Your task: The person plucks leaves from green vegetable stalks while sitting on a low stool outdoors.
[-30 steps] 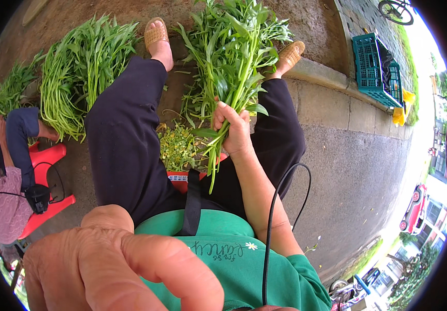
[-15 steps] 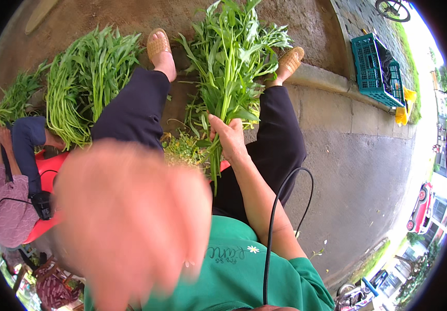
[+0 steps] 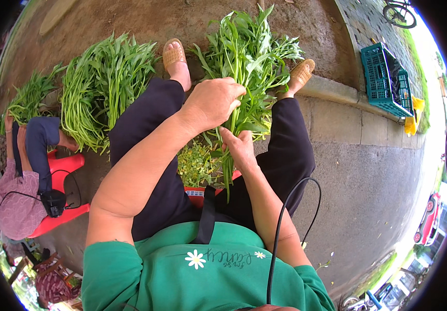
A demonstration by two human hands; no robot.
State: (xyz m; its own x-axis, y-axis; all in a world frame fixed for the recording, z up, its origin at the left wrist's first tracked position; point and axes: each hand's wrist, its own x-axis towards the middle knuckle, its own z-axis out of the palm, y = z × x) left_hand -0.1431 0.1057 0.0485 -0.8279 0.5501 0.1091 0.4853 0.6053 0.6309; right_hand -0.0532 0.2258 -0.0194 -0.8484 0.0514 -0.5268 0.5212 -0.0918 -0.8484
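Plainly, leafy bunch (image 3: 240, 65) within right fingers (image 3: 227, 137)

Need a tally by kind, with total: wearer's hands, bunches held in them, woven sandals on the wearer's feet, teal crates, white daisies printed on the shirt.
Left hand and right hand: 2
Held bunch of greens: 1
Woven sandals: 2
Teal crate: 1
Printed white daisies: 2
Total: 8

Outdoor roadside spot, daylit, bare earth (image 3: 99, 20), concrete kerb (image 3: 332, 90), grey roadway (image 3: 358, 181), block-paved walkway (image 3: 361, 20), grass strip (image 3: 408, 44), bicycle (image 3: 400, 15), red car (image 3: 427, 220), teal plastic crate (image 3: 375, 85) near kerb, red plastic stool (image 3: 65, 220).
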